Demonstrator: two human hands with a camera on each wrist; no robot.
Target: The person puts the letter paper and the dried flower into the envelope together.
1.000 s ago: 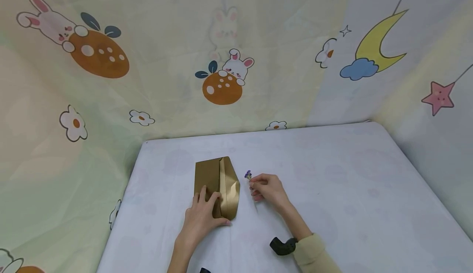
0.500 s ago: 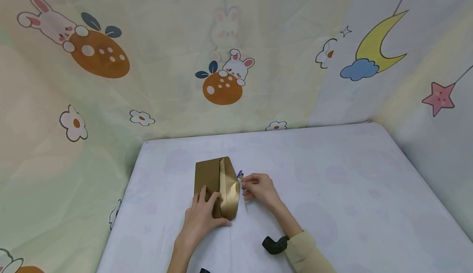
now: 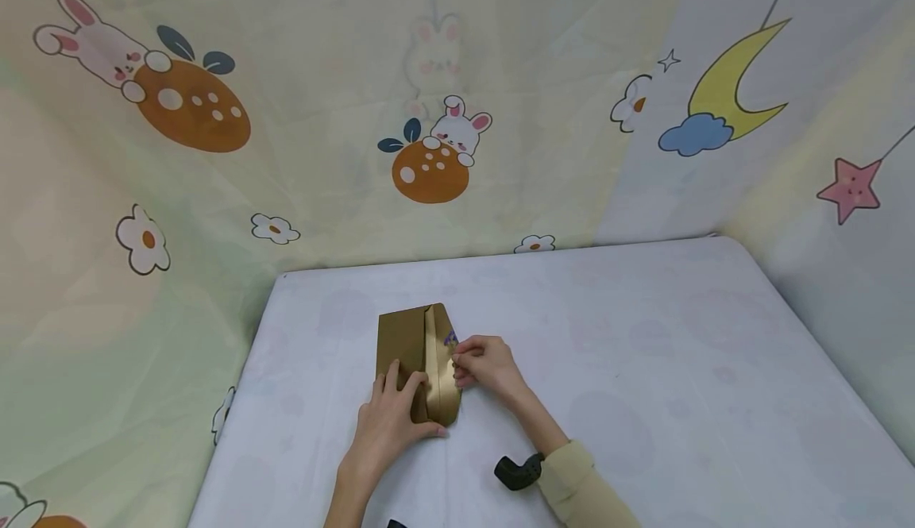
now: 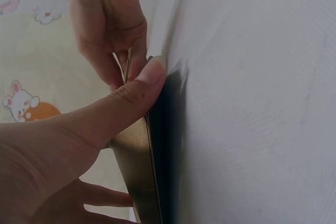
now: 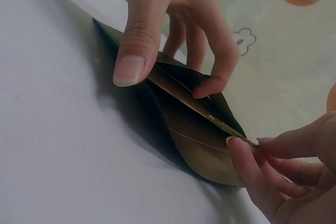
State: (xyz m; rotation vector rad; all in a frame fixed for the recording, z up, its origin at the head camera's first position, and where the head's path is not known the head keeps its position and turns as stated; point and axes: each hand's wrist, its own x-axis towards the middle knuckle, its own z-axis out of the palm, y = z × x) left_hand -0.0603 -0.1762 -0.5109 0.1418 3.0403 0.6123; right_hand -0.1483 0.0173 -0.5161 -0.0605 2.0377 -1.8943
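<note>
A gold envelope [image 3: 402, 339] lies on the table, its flap to the right and its mouth gaping in the right wrist view. My left hand [image 3: 386, 418] holds it at the near end, the thumb at the near edge and a bent finger at the mouth's rim. With thumb and fingertips my right hand [image 3: 486, 367] pinches a small sprig with purple flowers [image 3: 451, 338] over the flap. In the right wrist view the sprig's thin stem [image 5: 226, 125] points into the open envelope [image 5: 205, 156]. A flat edge shows inside the envelope; what it is I cannot tell.
A white cloth covers the table [image 3: 643, 353]. Behind and beside it hangs a printed curtain [image 3: 322, 115] with rabbits, flowers and a moon. A black device [image 3: 518, 472] sits at my right wrist beside the beige sleeve [image 3: 582, 484].
My right hand has moved left with the purple flower sprig, from beside the envelope to above its flap. The left hand and the envelope have stayed in place.
</note>
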